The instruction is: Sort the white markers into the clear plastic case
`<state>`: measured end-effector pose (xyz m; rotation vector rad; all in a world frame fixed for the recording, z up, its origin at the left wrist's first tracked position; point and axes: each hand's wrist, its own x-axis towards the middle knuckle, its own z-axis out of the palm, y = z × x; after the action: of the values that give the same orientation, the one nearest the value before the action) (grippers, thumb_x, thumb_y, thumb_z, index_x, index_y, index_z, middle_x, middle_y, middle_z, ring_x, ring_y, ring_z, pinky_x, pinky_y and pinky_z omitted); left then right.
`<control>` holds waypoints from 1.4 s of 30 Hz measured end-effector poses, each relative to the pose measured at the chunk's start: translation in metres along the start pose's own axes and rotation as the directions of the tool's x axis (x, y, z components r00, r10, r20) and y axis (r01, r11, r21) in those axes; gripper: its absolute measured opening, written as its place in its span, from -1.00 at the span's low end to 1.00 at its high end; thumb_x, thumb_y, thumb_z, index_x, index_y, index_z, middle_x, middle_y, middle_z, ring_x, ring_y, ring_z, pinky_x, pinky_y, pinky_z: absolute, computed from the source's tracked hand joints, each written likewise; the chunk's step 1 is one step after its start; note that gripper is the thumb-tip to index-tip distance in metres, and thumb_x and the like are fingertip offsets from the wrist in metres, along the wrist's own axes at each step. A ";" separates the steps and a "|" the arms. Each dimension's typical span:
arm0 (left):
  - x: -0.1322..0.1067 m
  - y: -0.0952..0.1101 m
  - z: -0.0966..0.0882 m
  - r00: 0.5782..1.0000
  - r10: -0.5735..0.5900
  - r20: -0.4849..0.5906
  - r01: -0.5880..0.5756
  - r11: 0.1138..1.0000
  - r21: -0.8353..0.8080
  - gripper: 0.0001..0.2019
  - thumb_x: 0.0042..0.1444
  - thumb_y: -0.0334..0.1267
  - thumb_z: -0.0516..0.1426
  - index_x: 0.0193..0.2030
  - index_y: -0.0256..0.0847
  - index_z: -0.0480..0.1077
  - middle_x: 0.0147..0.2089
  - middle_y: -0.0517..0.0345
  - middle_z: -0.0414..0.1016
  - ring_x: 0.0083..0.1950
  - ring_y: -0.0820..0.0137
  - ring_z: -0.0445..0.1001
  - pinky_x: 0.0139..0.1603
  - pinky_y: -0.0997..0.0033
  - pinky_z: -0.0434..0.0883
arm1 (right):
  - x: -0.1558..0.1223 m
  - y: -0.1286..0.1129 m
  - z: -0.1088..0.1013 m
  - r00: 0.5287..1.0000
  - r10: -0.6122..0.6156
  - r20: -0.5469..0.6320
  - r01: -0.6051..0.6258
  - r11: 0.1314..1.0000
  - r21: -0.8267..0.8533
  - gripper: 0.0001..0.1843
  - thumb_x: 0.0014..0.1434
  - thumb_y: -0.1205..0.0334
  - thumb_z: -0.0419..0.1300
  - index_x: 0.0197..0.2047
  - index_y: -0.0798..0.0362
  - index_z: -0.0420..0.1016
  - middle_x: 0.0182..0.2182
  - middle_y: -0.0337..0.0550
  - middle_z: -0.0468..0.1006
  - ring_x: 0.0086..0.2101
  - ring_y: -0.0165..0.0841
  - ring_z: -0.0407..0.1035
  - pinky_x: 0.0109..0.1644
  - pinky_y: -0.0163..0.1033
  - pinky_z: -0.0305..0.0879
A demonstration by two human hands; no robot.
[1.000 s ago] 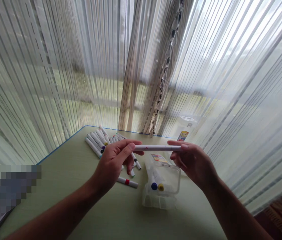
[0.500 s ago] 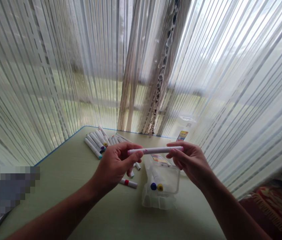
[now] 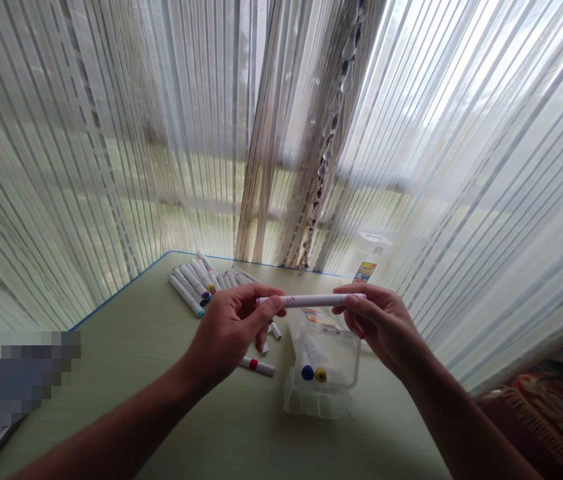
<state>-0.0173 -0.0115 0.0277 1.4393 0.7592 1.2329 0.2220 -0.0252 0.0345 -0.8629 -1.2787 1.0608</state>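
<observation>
A white marker with pinkish ends is held level above the table by both hands. My left hand pinches its left end between thumb and fingers. At the other end, my right hand grips it the same way. Below the marker stands a clear plastic case, holding a blue-capped marker and a yellow-capped marker. A marker with a red band lies left of the case, partly behind my left hand. Several white markers are heaped farther back, some hidden by that hand.
The pale green table has a blue edge. A clear container with a yellow label is at the back right. String curtains hang behind the table. A patterned fringed cloth is at the lower right; a blurred patch covers the left.
Both thumbs have shifted slightly on the marker, and its printed mark looks a little turned. The case and the other markers stay in place.
</observation>
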 end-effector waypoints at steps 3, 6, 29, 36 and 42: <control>0.000 0.001 0.001 1.000 0.002 -0.014 -0.003 1.000 -0.014 -0.71 0.16 -0.15 0.26 -0.11 -0.36 0.57 -0.34 0.04 0.62 -0.63 0.58 0.34 -0.64 0.58 0.38 | 0.000 0.000 0.000 1.000 -0.002 0.001 0.002 1.000 0.003 -0.80 0.06 0.16 0.42 -0.25 0.06 0.73 -0.53 -0.08 0.64 -0.68 -0.52 0.17 -0.65 -0.36 -0.05; 0.000 0.001 0.001 1.000 0.003 -0.006 -0.003 1.000 -0.010 -0.71 0.16 -0.14 0.26 -0.13 -0.36 0.57 -0.35 0.05 0.61 -0.62 0.58 0.34 -0.63 0.57 0.39 | 0.000 0.000 0.000 1.000 -0.005 0.004 0.005 1.000 -0.003 -0.79 0.05 0.16 0.43 -0.24 0.06 0.74 -0.53 -0.08 0.64 -0.68 -0.52 0.16 -0.65 -0.36 -0.05; 0.000 0.000 0.002 1.000 -0.005 -0.024 0.002 0.991 -0.137 -0.72 0.16 -0.17 0.27 -0.11 -0.36 0.57 -0.35 0.06 0.59 -0.64 0.57 0.33 -0.65 0.55 0.36 | 0.000 -0.004 0.001 1.000 0.031 -0.003 -0.031 0.998 0.057 -0.77 0.04 0.19 0.34 -0.25 0.08 0.75 -0.51 -0.01 0.67 -0.68 -0.47 0.16 -0.66 -0.31 -0.04; 0.001 -0.003 0.001 1.000 -0.020 0.000 0.019 0.969 -0.246 -0.67 0.20 -0.15 0.23 -0.03 -0.38 0.54 -0.35 0.04 0.59 -0.63 0.53 0.35 -0.65 0.50 0.37 | 0.000 -0.005 0.000 1.000 0.026 0.014 -0.028 0.996 0.088 -0.73 0.04 0.21 0.26 -0.25 0.09 0.76 -0.49 0.02 0.69 -0.70 -0.46 0.16 -0.65 -0.29 -0.04; 0.001 -0.002 0.001 1.000 -0.008 0.002 0.009 0.994 -0.105 -0.74 0.15 -0.17 0.28 -0.16 -0.35 0.56 -0.36 0.08 0.58 -0.64 0.58 0.33 -0.66 0.57 0.35 | 0.000 -0.001 -0.001 1.000 -0.009 0.028 0.008 1.000 0.020 -0.81 0.05 0.18 0.40 -0.25 0.05 0.74 -0.52 -0.05 0.66 -0.69 -0.51 0.15 -0.65 -0.35 -0.09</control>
<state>-0.0157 -0.0101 0.0267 1.3497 0.6888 1.2472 0.2235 -0.0256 0.0350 -0.8294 -1.2925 1.0804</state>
